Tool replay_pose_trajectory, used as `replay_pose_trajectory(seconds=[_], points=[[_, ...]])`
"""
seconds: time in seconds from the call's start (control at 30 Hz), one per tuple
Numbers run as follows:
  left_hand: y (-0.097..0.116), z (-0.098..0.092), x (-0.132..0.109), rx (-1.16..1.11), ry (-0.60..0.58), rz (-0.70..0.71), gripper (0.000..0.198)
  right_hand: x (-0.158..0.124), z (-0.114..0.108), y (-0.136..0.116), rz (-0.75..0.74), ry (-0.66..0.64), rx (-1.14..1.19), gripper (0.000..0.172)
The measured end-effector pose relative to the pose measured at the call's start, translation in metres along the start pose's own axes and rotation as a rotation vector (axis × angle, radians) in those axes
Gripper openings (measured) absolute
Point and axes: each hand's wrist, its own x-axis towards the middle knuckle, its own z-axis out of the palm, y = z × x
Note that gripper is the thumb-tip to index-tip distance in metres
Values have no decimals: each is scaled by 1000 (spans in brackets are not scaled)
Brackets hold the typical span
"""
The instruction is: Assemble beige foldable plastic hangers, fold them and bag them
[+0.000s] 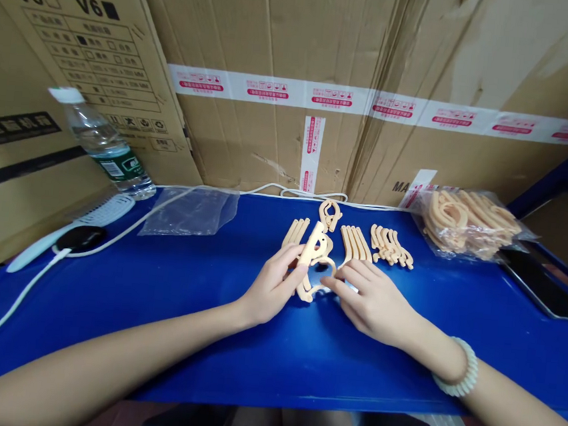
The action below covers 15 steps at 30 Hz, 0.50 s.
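Note:
My left hand (274, 282) is closed around a beige plastic folding-hanger piece (314, 243), held upright and tilted over the blue table. At its lower end, a curved beige hook piece (330, 265) reaches toward my right hand (369, 295), whose fingers are bent and closed at its edge; the exact grip is partly hidden. Just behind the hands lie straight beige arm pieces, one row (296, 231) on the left and another (356, 244) on the right. Farther right is a row of short curved pieces (391, 246). One folded hanger part (330, 215) lies at the back.
A clear bag of beige hanger parts (469, 221) sits at the back right, beside a black phone (548, 282). At left are a water bottle (112, 149), a pale hairbrush (77, 223), a black charging puck (81, 238) and a flat plastic bag (191, 212). Cardboard boxes (280, 45) wall the back.

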Motion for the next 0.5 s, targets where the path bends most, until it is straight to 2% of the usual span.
replay_pose_trajectory(seconds=[0.17, 0.23, 0.37, 0.5], points=[[-1, 0, 1, 17, 38, -10, 31, -1, -1, 1, 19, -6, 100, 23], [1, -1, 1, 56, 30, 19, 32, 0, -2, -1, 67, 21, 234, 20], [8, -2, -1, 151, -33, 128, 34, 2, -9, -5, 226, 185, 535, 24], [11, -3, -3, 239, -77, 189, 35, 3, -14, -1, 328, 150, 826, 33]])
